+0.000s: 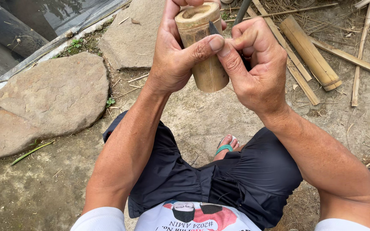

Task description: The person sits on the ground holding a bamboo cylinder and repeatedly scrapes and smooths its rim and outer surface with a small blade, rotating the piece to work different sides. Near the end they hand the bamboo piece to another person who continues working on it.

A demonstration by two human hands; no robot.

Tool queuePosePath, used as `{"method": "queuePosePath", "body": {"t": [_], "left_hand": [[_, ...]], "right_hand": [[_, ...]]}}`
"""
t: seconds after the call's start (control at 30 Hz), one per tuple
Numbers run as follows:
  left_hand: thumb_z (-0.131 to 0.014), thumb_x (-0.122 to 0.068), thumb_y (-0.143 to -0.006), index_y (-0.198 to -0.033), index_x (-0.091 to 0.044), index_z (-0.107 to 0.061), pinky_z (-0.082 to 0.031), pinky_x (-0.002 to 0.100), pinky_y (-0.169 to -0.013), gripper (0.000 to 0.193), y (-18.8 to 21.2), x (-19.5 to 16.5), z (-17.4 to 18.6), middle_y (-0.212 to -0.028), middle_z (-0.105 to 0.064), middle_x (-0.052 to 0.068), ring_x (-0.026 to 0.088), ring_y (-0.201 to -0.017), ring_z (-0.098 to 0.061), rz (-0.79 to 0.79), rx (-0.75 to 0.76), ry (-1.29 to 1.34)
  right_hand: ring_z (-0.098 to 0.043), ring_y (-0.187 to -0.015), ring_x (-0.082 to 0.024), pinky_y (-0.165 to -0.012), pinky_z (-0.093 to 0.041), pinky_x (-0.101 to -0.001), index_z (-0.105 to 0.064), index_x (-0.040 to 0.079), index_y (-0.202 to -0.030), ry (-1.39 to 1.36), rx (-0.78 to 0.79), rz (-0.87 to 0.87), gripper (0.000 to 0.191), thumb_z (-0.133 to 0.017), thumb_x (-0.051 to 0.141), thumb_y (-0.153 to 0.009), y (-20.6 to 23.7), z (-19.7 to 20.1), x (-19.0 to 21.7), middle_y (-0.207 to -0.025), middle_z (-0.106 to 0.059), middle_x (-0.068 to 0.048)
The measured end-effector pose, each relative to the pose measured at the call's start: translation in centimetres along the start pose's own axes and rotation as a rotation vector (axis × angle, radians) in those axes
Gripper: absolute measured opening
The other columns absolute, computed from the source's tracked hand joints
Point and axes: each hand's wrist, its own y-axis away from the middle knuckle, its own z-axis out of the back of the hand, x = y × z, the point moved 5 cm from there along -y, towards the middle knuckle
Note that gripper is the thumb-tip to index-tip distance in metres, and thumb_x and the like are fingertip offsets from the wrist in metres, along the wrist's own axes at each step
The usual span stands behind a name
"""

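Bamboo tube (202,47), short and hollow with its open end up, is held upright above the person's lap, near the top centre of the view. Left hand (174,55) is wrapped around the tube's left side, fingers closed behind it and thumb laid across the front wall. Right hand (258,64) is closed in a fist around a knife handle, thumb tip meeting the left thumb against the tube. Blade (213,28), dark and pointed, rises between the two thumbs and lies against the tube's upper wall just below the rim; the fist hides the handle. Both hands cover much of the tube's sides. Behind the right hand, a thicker bamboo section (311,53) lies on the ground among split strips (358,60) and dry litter. A large flat stone (48,102) lies to the left, with a second stone (133,34) beyond it, near the left hand. Below the hands, dark shorts (219,179) and a foot in a green sandal (225,147) rest on bare ground (43,192).
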Motion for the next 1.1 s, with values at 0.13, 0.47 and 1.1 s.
{"method": "queuePosePath", "body": {"t": [0.13,0.47,1.1], "left_hand": [[-0.086,-0.010,-0.098,-0.135,-0.007,-0.044,-0.060,0.034,-0.100,0.056,0.0,-0.1,0.1,-0.119,-0.065,0.011,0.018,-0.109,-0.069,-0.001,-0.031,-0.017],[-0.084,-0.018,-0.102,-0.141,-0.007,-0.040,-0.044,0.034,-0.111,0.060,0.1,0.6,0.2,-0.128,-0.054,0.008,0.016,-0.122,-0.053,-0.078,-0.095,0.026],[-0.079,0.004,-0.106,-0.151,-0.008,-0.038,-0.044,0.033,-0.120,0.062,0.3,-0.2,0.5,-0.144,-0.052,0.009,0.017,-0.135,-0.052,-0.089,-0.002,-0.082]], "right_hand": [[-0.048,-0.082,0.000,-0.070,-0.044,-0.0159,-0.053,0.001,-0.103,0.013,-0.004,0.004,0.023,-0.069,0.008,-0.119,0.1,-0.1,-0.1,-0.107,-0.050,0.001],[-0.052,-0.087,0.001,-0.076,-0.048,-0.0144,-0.047,0.006,-0.131,-0.035,-0.106,-0.152,0.030,-0.066,0.022,-0.114,-0.7,0.8,-0.6,-0.108,-0.050,0.002],[-0.050,-0.098,-0.007,-0.076,-0.047,-0.0172,-0.052,0.007,-0.154,0.447,-0.018,0.062,0.055,-0.079,0.015,-0.108,-1.6,2.6,1.6,-0.124,-0.051,-0.004]]}}
